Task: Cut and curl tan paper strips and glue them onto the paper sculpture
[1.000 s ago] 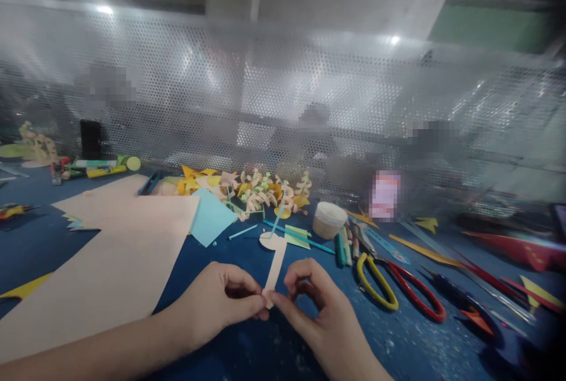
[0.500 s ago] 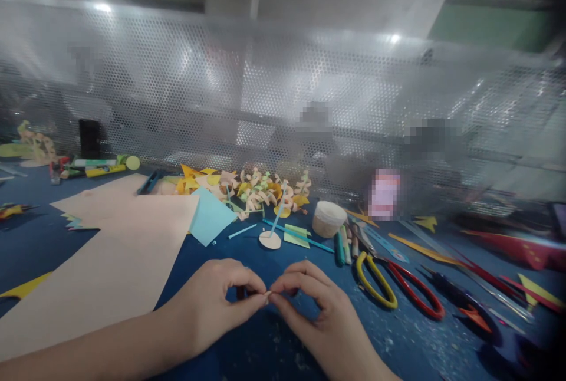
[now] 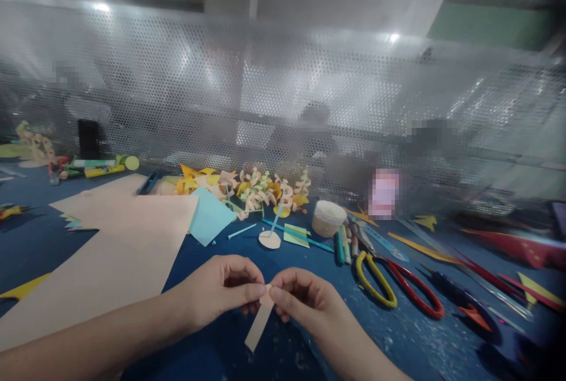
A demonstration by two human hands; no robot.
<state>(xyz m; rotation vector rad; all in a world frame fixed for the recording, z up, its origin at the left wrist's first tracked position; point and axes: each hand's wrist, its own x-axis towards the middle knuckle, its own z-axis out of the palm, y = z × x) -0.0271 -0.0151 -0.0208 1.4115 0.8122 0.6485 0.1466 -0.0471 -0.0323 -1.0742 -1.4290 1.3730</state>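
Observation:
Both hands meet low in the middle of the view, pinching a pale pink paper strip [image 3: 259,328] at its upper end. My left hand [image 3: 227,288] grips from the left, thumb pressed against the fingers. From the right, my right hand [image 3: 312,301] pinches the same end, which looks folded or knotted. The strip's free end hangs down toward the front. Just beyond the fingers stands a thin blue paper stick [image 3: 277,216] on a pale round paper base [image 3: 269,240]. A green paper square [image 3: 296,236] with a blue strip across it lies beside that base.
Large pale paper sheets [image 3: 132,251] and a blue sheet [image 3: 211,216] lie left. Behind are curled paper pieces [image 3: 256,189] and a white tub [image 3: 328,219]. To the right lie scissors [image 3: 375,281] with yellow and red handles and a dark tool [image 3: 460,292]. A perforated screen [image 3: 283,98] stands behind.
The paper strip, mostly hidden between the fingertips before, now shows its length hanging below them. My hands have turned, with the thumbs now on top of its upper end.

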